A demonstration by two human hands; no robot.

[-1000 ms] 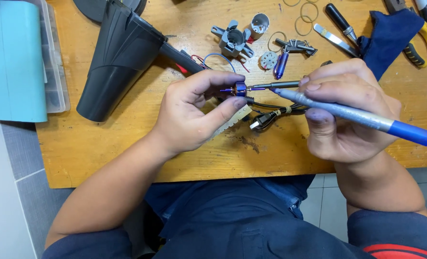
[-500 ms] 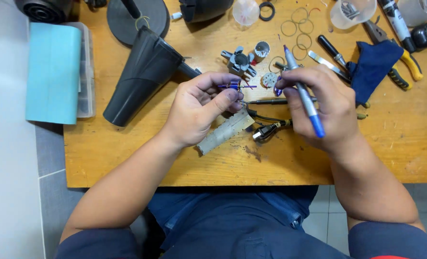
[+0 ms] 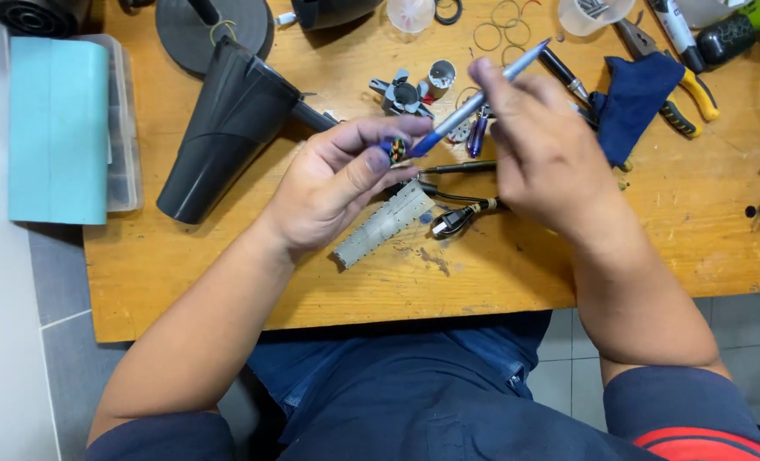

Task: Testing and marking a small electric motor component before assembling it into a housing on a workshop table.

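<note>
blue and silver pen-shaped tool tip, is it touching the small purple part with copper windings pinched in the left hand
Touching. The head view shows the blue and silver pen-shaped tool, held in the right hand, meeting the small purple part between the left hand fingertips, with no visible gap.

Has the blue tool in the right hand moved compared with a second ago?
Yes. The blue tool has swung round: its handle end, which pointed right over the table, now points up toward the rings, its tip at the small part in the left hand.
</note>
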